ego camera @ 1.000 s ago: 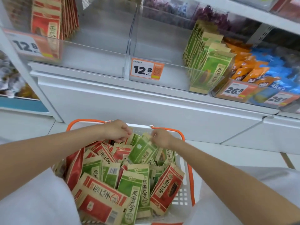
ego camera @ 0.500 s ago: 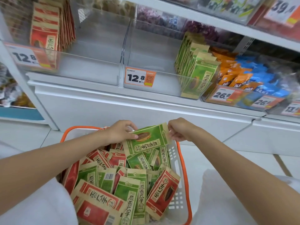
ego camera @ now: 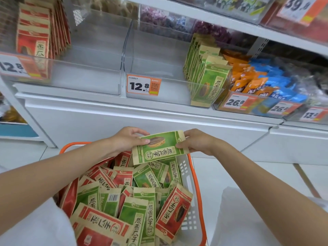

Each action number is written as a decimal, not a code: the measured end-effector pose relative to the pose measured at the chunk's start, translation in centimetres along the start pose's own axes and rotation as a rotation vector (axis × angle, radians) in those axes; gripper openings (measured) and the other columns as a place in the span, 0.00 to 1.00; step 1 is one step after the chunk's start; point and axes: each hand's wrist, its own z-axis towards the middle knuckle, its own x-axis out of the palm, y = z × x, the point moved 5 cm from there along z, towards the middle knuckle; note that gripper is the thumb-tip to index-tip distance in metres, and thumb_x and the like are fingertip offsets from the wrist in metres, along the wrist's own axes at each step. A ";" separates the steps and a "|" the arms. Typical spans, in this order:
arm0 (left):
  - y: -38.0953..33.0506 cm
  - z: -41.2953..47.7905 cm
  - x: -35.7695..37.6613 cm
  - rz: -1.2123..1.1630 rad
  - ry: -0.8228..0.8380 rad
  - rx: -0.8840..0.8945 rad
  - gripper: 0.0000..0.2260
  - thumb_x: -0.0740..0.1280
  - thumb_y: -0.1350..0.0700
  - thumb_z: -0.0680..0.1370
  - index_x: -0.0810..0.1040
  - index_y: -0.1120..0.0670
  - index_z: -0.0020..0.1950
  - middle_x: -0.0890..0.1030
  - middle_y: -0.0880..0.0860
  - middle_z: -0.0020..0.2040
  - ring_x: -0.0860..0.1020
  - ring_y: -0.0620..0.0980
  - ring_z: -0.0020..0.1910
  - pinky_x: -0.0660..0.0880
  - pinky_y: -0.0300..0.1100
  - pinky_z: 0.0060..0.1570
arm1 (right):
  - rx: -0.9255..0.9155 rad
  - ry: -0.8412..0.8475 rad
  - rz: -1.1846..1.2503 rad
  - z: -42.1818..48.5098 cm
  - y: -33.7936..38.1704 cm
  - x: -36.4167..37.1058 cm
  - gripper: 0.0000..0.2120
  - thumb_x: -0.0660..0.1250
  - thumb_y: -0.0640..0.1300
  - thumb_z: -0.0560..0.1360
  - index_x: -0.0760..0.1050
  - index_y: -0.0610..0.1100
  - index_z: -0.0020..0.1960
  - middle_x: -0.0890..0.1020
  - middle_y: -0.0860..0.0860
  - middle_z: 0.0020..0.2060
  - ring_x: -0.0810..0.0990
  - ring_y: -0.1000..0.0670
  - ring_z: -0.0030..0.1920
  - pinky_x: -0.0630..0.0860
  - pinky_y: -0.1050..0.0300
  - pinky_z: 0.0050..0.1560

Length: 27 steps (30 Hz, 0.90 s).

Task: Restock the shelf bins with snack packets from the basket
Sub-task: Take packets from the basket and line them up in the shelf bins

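Observation:
A green snack packet (ego camera: pixel 160 147) is held sideways above the far end of the white basket (ego camera: pixel 189 176) with orange rim. My left hand (ego camera: pixel 126 140) pinches its left end and my right hand (ego camera: pixel 194 142) pinches its right end. The basket below is full of several green and red packets (ego camera: pixel 124 201). On the shelf, a clear bin (ego camera: pixel 159 64) holds a row of green packets (ego camera: pixel 205 73) at its right side. The clear bin to its left (ego camera: pixel 85 75) holds red packets (ego camera: pixel 39 34) at its left side.
Orange price tags (ego camera: pixel 143 85) hang on the bin fronts. Bins of orange and blue snack bags (ego camera: pixel 262 82) stand at the right. A white shelf base (ego camera: pixel 142 119) runs below the bins, with pale floor tiles (ego camera: pixel 230 174) beside the basket. An upper shelf (ego camera: pixel 230 23) overhangs.
Both hands lifted one green packet out of the basket pile and raised it a little, turned sideways. The view has come closer to the shelf.

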 end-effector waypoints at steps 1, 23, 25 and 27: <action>-0.3 0.0 0.1 0.017 0.010 0.012 0.13 0.75 0.57 0.73 0.80 0.50 0.57 0.84 0.53 0.53 0.85 0.53 0.47 0.80 0.51 0.52 | -0.042 0.000 0.026 -0.3 0.5 -0.3 0.12 0.73 0.37 0.73 0.80 0.36 0.56 0.85 0.43 0.51 0.84 0.46 0.51 0.81 0.53 0.54; -24.3 11.0 7.8 -0.410 0.191 0.225 0.33 0.41 0.33 0.80 0.48 0.50 0.80 0.46 0.53 0.80 0.46 0.56 0.79 0.45 0.53 0.77 | -0.501 -0.716 -0.651 -7.9 14.8 -22.5 0.12 0.73 0.43 0.74 0.81 0.41 0.56 0.82 0.52 0.44 0.76 0.65 0.36 0.70 0.68 0.40; -24.5 11.8 8.4 -0.403 0.242 0.215 0.36 0.39 0.30 0.78 0.48 0.50 0.80 0.45 0.54 0.80 0.45 0.56 0.79 0.43 0.55 0.77 | -0.472 -0.712 -0.670 -6.5 14.4 -22.7 0.18 0.73 0.45 0.74 0.79 0.42 0.62 0.82 0.47 0.56 0.80 0.52 0.53 0.70 0.62 0.51; -24.5 12.1 8.7 -0.366 0.267 0.224 0.38 0.38 0.30 0.77 0.48 0.51 0.80 0.45 0.54 0.80 0.44 0.55 0.79 0.43 0.55 0.77 | -0.453 -0.731 -0.704 -5.6 14.5 -22.8 0.23 0.73 0.46 0.74 0.75 0.42 0.67 0.79 0.46 0.63 0.77 0.46 0.63 0.70 0.59 0.57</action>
